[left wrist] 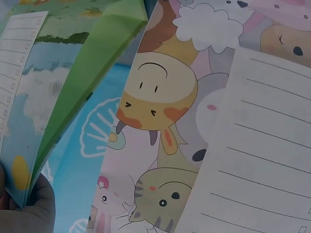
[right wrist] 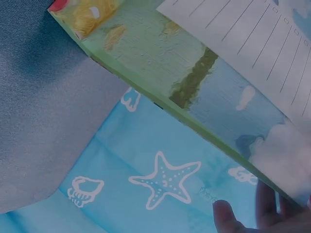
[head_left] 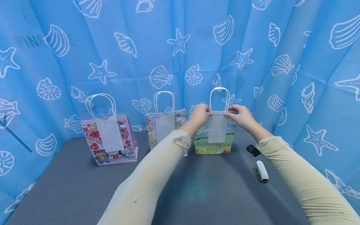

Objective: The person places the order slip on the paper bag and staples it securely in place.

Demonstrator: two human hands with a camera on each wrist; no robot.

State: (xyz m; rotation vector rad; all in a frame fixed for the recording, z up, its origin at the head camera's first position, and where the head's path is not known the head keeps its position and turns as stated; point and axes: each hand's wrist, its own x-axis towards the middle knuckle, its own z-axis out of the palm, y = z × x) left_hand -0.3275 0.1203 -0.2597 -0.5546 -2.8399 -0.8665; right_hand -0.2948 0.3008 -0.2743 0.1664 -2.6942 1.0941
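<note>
A small paper gift bag (head_left: 200, 140) with a painted landscape of green, blue and flowers stands upright at the right of the row. Its white handle loop points up, and a lined white paper slip (head_left: 217, 129) hangs down its front. My left hand (head_left: 200, 115) pinches the bag's top left corner, thumb in front. At the top right corner my right hand (head_left: 242, 117) grips the rim beside the slip. In the left wrist view, fingers (left wrist: 41, 199) wrap behind the bag's edge. Fingertips (right wrist: 267, 204) go partly behind it in the right wrist view.
To the left stand a cartoon-animal paper bag (head_left: 152, 125) and a pink paper bag (head_left: 129, 156), each with a lined slip. A white-topped stapler (head_left: 261, 171) and a small black object (head_left: 253, 150) lie by the right sleeve. Behind the grey table (head_left: 194, 200) hangs a blue curtain (head_left: 197, 47).
</note>
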